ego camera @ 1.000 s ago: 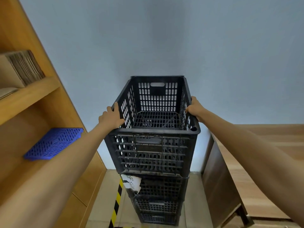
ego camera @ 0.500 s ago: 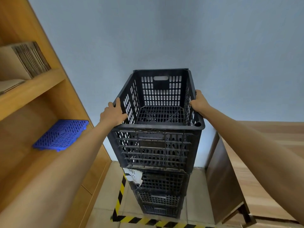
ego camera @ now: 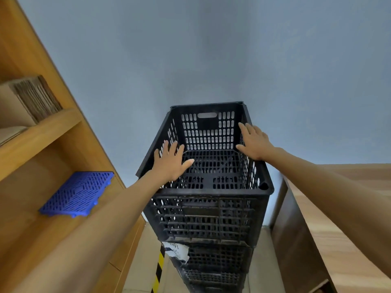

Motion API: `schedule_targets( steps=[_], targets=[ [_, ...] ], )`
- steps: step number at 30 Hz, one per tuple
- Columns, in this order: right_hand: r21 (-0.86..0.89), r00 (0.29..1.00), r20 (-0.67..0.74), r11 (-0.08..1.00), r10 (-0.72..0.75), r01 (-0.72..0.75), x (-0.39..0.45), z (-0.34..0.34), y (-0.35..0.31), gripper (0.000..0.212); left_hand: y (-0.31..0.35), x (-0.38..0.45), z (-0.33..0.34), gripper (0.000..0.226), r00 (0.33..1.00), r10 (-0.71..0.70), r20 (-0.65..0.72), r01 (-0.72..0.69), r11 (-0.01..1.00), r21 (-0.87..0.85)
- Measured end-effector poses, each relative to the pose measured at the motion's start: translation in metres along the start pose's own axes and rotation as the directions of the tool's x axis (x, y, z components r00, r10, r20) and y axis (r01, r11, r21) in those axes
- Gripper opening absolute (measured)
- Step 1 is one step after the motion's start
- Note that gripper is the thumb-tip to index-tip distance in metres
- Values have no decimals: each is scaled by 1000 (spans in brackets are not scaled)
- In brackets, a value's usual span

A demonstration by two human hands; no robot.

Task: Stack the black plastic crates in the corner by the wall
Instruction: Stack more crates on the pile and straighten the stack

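Note:
A tall stack of black plastic crates stands against the grey wall. The top crate (ego camera: 208,216) is empty and sits squarely on the lower crates (ego camera: 215,269). My left hand (ego camera: 171,161) lies flat with spread fingers over the top crate's left rim. My right hand (ego camera: 254,142) is likewise spread, fingers straight, at the right rim. Neither hand grips anything. A torn white label (ego camera: 176,251) hangs on the crate just below the top one.
A wooden shelf unit (ego camera: 42,132) rises on the left, holding a blue plastic grid (ego camera: 77,193) and cardboard (ego camera: 31,100). A wooden table (ego camera: 330,229) stands close on the right. Yellow-black floor tape (ego camera: 158,269) runs beside the stack.
Both hands have let go of the top crate's side rims and now have straight, spread fingers. The crate has settled lower in view on the stack.

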State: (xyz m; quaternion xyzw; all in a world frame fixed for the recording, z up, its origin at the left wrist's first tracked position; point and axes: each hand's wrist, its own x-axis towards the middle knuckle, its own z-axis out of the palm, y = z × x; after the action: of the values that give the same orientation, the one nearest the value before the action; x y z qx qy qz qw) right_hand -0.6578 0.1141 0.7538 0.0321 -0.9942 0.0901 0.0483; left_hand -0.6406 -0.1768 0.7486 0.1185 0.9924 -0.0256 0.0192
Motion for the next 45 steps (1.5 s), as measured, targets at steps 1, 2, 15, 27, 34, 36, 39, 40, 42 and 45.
schedule_targets(
  steps=[1, 2, 15, 27, 34, 36, 39, 40, 42, 45],
  targets=[
    [-5, 999, -5, 999, -36, 36, 2, -4, 1, 73, 11, 6, -2, 74, 999, 35, -1, -35, 999, -14],
    [-22, 998, -15, 998, -64, 64, 4, -8, 3, 66, 22, 11, -5, 71, 997, 80, -17, -81, 997, -11],
    [-294, 888, 67, 841, -455, 454, 35, -34, 76, 72, 173, 66, -37, 81, 928, 242, 283, -113, 906, -407],
    [-348, 620, 193, 538, -761, 768, 76, -39, 114, 65, 267, 82, -36, 59, 893, -369, 256, 435, 855, -282],
    [-245, 567, 177, 522, -805, 817, 87, -37, 113, 67, 290, 51, -14, 46, 893, -443, -84, 415, 880, -230],
    [-234, 571, 135, 534, -809, 812, 90, -33, 113, 62, 293, 49, -14, 41, 898, -422, -123, 399, 901, -170],
    [-222, 558, 70, 533, -827, 817, 92, -26, 117, 56, 290, 49, -14, 36, 914, -375, -155, 360, 925, -117],
    [-228, 553, 49, 529, -832, 817, 92, -23, 119, 56, 289, 49, -14, 36, 921, -356, -159, 344, 933, -103],
    [-252, 543, 10, 523, -840, 814, 91, -20, 121, 56, 286, 50, -16, 39, 931, -332, -153, 323, 943, -77],
    [-301, 535, -12, 513, -845, 804, 90, -19, 120, 57, 283, 51, -17, 42, 938, -304, -163, 302, 953, -37]
  ],
)
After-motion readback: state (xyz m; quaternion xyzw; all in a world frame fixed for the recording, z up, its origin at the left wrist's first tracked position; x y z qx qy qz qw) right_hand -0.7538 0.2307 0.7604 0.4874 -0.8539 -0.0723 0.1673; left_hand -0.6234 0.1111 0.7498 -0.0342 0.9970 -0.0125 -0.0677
